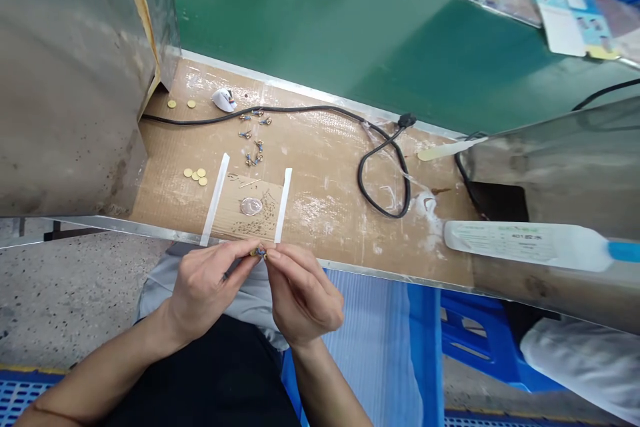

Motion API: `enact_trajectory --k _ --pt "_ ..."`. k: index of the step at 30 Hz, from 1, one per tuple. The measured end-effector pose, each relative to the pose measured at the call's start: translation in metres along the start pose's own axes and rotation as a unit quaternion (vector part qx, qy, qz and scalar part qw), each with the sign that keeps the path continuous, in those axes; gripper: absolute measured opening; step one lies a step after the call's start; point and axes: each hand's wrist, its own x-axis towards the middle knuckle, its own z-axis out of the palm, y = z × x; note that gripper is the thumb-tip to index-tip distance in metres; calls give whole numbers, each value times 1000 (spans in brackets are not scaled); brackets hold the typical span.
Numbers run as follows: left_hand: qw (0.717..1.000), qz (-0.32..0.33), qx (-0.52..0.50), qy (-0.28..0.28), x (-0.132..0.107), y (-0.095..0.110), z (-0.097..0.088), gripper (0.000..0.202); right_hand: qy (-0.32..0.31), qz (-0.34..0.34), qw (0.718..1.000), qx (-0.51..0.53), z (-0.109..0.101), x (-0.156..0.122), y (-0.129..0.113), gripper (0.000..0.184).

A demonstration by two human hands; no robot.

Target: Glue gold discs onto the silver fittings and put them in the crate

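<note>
My left hand (pixel 205 283) and my right hand (pixel 304 290) meet at the front edge of the bench. Both are closed, pinching a small blue-and-gold piece (pixel 259 251) between thumbs and fingertips; fingers hide part of it. Beyond them, a clear round dish (pixel 251 206) sits between two white tape strips (pixel 283 205), with a thin stick (pixel 250 183) behind it. Farther back lie several similar small blue-and-gold pieces (pixel 259 145). Several flat gold discs (pixel 195 174) rest to the left, and two more gold discs (pixel 191 104) lie near the back.
A black cable (pixel 300 108) loops across the cardboard-covered bench (pixel 330 180). Metal boxes (pixel 70 80) flank it. At right are a white bottle (pixel 525 243) and a pale stick (pixel 445 149). A crumpled white scrap (pixel 223 100) lies at the back, before a green panel (pixel 300 20).
</note>
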Motion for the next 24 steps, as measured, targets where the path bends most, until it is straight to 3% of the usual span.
enact_trajectory --k 5,10,17,24 --pt "1000 22 20 5 2 6 -1 21 11 -46 998 -37 1 0 0 61" --pt "1000 -10 -9 -10 2 7 -1 25 9 -59 997 -49 1 0 -1 57" --pt "998 -45 -38 11 0 7 3 24 14 -85 995 -53 4 -6 2 58" --pt "998 -36 -50 31 -2 5 6 25 10 -92 995 -33 1 -6 5 53"
